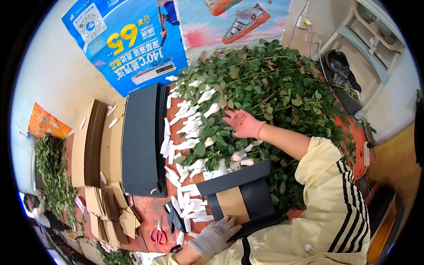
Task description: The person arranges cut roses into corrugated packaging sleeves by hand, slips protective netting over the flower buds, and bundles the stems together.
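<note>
My left hand (216, 236), in a pale grey glove, lies with its fingers flat on the lower edge of a brown cardboard piece (232, 204). That piece rests on a sheet of black wrapping paper (260, 196), whose upper edge is folded over. My right hand (244, 124), in a pink glove, reaches over a large heap of leafy green stems (265, 84). Its fingers are spread at the leaves, and I see nothing held in them. White sleeved flower heads (206, 96) stick out along the left side of the heap.
Loose white sleeves (167, 148) line the red table (139, 205). Left of them stand a black paper stack (141, 141), cardboard sheets (90, 145) and small cardboard pieces (106, 212). Red-handled scissors (158, 236) lie beside a black stapler (174, 217). Another person (42, 216) is at far left.
</note>
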Tool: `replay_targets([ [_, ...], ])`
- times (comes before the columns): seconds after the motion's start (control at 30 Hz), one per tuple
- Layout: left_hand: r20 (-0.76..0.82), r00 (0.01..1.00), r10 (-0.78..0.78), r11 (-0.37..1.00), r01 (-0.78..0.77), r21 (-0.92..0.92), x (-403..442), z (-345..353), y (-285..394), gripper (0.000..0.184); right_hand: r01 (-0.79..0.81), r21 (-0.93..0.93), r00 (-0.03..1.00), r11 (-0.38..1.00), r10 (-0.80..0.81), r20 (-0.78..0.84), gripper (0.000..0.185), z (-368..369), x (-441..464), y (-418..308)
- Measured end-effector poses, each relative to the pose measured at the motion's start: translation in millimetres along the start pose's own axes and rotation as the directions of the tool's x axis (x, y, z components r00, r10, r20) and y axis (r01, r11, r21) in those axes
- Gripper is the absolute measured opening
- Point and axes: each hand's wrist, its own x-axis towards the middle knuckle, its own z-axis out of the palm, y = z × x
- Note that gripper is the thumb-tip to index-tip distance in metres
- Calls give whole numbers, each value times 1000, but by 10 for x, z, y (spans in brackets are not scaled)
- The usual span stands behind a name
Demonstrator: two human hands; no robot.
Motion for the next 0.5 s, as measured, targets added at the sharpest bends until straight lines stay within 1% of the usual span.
replay_targets([
  [0.07,-19,994,108,990,-109,-89,-91,-206,-10,56,-17,25,991,1000,14,133,55,-199,-35,19],
  [0.1,-119,977,177,966,-196,-171,-147,-343,-59,56,-18,-16,992,1000,20,127,50,-157,-10,36],
  [0.13,-119,980,163,966,-182,-183,-156,-518,-85,56,-23,-56,992,998,29,120,45,-98,10,50],
  [0.17,-104,990,97,947,-124,-298,-144,-716,-113,54,-16,-97,996,995,24,81,41,-36,24,70],
  [0.2,-84,996,35,913,-66,-403,-112,-896,-151,51,28,-163,981,986,-59,-185,23,11,16,100],
  [0.23,-194,981,-10,921,-67,-384,-77,-1048,-194,48,-23,-125,981,992,-1,-192,23,30,53,177],
  [0.27,-303,951,-52,930,-65,-361,-51,-1186,-242,44,-75,-87,979,993,57,-197,24,-204,35,207],
  [0.33,-445,888,-121,971,12,-240,32,-1368,-434,40,-212,-17,947,977,201,-252,31,-588,-12,340],
  [0.37,-458,850,-260,926,84,-368,88,-1472,-542,36,-194,80,849,978,208,-486,32,-600,-39,449],
  [0.4,-448,803,-395,857,146,-494,146,-1551,-673,33,-154,170,696,973,229,-680,34,-586,-90,573],
  [0.47,-466,745,-477,689,-12,-725,372,-1417,-1387,41,82,302,604,950,194,-773,32,-677,-161,801],
  [0.5,-465,748,-474,690,-13,-724,496,-1420,-1530,41,169,468,598,867,287,-748,39,-708,-160,829],
])
